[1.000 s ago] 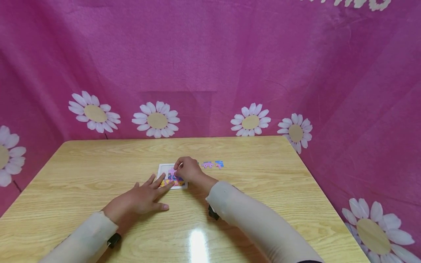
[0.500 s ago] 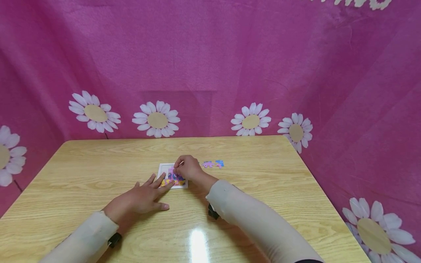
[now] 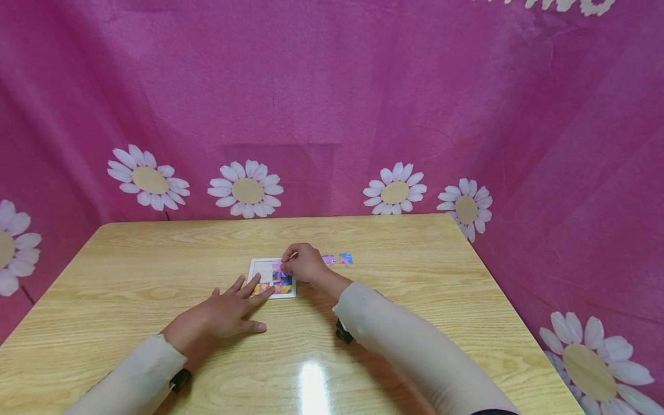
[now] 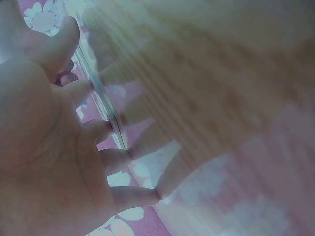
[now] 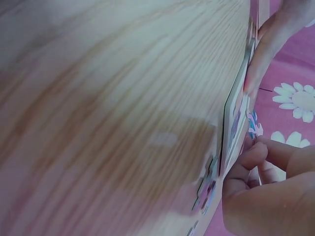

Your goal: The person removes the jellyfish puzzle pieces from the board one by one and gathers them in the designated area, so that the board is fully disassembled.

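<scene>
A small jigsaw puzzle in a white tray (image 3: 251, 271) lies on the table. Yellow and pink pieces (image 3: 266, 287) fill its near row, with dark blue ones at the right; its upper left shows bare white. My left hand (image 3: 223, 314) has its fingers spread, their tips resting on the tray's near left part. Over the tray's right side, my right hand (image 3: 305, 264) pinches a pink and blue puzzle piece (image 5: 253, 125) between thumb and forefinger. The right wrist view shows this piece raised on edge above the tray, partly hidden by the fingertips.
Loose puzzle pieces (image 3: 346, 259) lie on the wooden table (image 3: 415, 276) just right of the tray, partly behind the right hand. A pink cloth (image 3: 311, 104) with white daisies hangs behind and beside the table.
My right hand has shifted a little to the right with the pinched puzzle piece, uncovering more of the tray's left and middle. The left hand stays where it was.
</scene>
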Tool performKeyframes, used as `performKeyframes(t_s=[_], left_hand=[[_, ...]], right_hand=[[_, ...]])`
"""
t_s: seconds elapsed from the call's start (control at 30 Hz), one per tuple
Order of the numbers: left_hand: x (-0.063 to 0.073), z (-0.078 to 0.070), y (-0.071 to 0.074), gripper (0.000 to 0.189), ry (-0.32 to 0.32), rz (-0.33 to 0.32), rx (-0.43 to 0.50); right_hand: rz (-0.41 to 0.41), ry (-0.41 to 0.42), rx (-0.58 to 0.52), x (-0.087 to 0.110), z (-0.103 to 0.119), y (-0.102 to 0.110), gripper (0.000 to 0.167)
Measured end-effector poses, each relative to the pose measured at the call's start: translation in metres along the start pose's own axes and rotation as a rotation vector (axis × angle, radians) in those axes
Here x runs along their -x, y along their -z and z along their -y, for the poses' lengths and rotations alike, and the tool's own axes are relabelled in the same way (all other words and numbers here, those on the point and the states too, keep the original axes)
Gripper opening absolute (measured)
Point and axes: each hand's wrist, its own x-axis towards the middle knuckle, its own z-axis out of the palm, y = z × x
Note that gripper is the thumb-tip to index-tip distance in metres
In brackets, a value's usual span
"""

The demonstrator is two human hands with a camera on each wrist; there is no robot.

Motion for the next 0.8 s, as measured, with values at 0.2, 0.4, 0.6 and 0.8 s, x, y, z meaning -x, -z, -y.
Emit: performKeyframes(t_s=[0.2, 0.4, 0.6, 0.8], left_hand=[[0.000, -0.001, 0.000, 0.083, 0.012, -0.002, 0.002], [0.001, -0.001, 0.000, 0.084, 0.015, -0.003, 0.005], [0.000, 0.000, -0.001, 0.083, 0.011, -0.008, 0.005], [0.000, -0.001, -0.001, 0.083, 0.015, -0.006, 0.007]], right_hand=[[0.019, -0.013, -0.041, 0.003, -0.005, 0.012, 0.007], [0.037, 0.003, -0.063, 0.010, -0.007, 0.026, 0.006], [0.053, 0.009, -0.076, 0.012, -0.016, 0.037, 0.006], [0.034, 0.037, -0.034, 0.016, -0.026, 0.048, 0.007]])
